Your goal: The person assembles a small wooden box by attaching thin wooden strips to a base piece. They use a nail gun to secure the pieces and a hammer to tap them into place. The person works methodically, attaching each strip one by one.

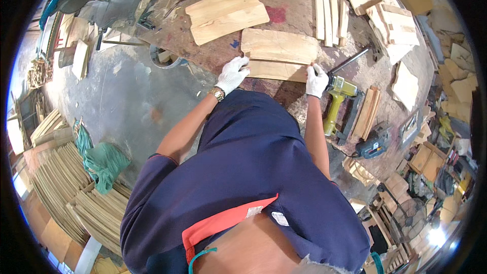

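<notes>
Both hands wear white work gloves and are set on the near edge of a shaped wooden panel (278,53) lying flat on the stained workbench (213,53), just above picture centre. The left hand (232,74) grips the panel's lower-left corner at about 7 o'clock from the panel's middle, fingers curled over the edge; a metal wristwatch (218,93) sits on that wrist. The right hand (316,81) presses on the lower-right corner at about 4 o'clock from the panel's middle, fingers closed against the wood. The hands are well apart, one at each end of the panel. A yellow-green nail gun (336,102) lies just beside the right hand at its 4 o'clock; whether it touches the glove cannot be told. A second, similar panel (227,13) lies at 11 o'clock from the first, apart from it. Narrow wooden slats (329,18) lie side by side at 1 o'clock. A green cloth (104,165) lies on the floor at the picture's 8 o'clock, near stacked thin strips (66,193).
</notes>
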The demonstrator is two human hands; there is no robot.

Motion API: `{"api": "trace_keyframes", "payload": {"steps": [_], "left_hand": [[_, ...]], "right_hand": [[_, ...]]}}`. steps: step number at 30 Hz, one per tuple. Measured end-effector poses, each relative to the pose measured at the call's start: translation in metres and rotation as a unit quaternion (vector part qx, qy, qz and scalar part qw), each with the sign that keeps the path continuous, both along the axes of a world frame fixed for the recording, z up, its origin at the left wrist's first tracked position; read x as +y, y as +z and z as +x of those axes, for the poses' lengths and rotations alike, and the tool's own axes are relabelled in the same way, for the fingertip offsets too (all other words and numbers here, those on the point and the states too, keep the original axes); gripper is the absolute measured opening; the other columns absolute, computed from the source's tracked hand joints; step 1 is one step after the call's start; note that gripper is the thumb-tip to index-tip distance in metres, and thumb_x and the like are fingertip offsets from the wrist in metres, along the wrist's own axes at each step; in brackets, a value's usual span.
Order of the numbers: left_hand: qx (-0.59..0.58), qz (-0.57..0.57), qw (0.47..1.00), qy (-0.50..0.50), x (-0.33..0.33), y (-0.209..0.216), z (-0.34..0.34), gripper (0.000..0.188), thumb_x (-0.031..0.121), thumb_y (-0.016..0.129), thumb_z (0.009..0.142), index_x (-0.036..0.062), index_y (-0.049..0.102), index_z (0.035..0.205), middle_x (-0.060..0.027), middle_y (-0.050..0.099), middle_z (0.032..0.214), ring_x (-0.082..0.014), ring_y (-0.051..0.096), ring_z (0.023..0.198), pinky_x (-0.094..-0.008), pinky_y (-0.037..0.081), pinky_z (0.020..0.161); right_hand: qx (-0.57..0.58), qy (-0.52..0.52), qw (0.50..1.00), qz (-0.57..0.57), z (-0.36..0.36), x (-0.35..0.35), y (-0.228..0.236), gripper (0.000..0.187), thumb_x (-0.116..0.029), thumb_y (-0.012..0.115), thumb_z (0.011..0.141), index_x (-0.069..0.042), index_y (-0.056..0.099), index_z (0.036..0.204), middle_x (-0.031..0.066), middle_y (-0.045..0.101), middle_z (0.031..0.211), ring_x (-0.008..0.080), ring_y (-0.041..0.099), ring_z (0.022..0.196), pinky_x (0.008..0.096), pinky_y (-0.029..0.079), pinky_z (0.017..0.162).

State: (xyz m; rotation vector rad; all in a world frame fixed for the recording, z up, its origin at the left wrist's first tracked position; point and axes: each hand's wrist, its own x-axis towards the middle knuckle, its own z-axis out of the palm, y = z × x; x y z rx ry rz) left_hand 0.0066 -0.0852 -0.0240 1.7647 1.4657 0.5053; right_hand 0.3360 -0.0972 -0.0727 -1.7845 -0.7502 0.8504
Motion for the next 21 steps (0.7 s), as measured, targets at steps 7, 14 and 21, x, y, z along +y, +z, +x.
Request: {"api": "trace_keyframes", "payload": {"steps": [7,14,21], "left_hand": [[-0.029,-0.008,0.999,0.036,-0.006,-0.004,0.005,0.035,0.025,0.065,0.087,0.0040,0.067,0.116,-0.0171,0.066,0.108,-0.0359,0.065,0.101,-0.0429,0.051,0.089],[-0.026,0.069,0.997,0.036,-0.010,-0.007,0.004,0.034,0.022,0.066,0.087,0.0043,0.067,0.117,-0.0168,0.065,0.108,-0.0352,0.065,0.099,-0.0416,0.051,0.088],[-0.033,-0.001,0.999,0.043,-0.011,-0.001,0.005,0.037,0.023,0.066,0.087,0.0034,0.064,0.118,-0.0180,0.063,0.105,-0.0348,0.064,0.091,-0.0437,0.050,0.081]], "right_hand": [[0.059,-0.011,0.998,0.020,0.000,0.003,-0.002,0.017,-0.005,0.074,0.089,0.004,0.075,0.104,0.0017,0.069,0.078,0.0075,0.059,0.062,0.0232,0.046,0.056],[0.044,0.014,0.999,0.019,0.000,0.001,0.005,0.014,-0.011,0.077,0.090,0.000,0.076,0.099,-0.0016,0.065,0.071,0.0047,0.055,0.057,0.0215,0.042,0.052],[0.047,0.010,0.999,0.015,0.001,0.001,0.000,0.020,-0.010,0.078,0.089,0.005,0.075,0.102,0.0009,0.069,0.077,0.0056,0.056,0.060,0.0223,0.045,0.054]]}}
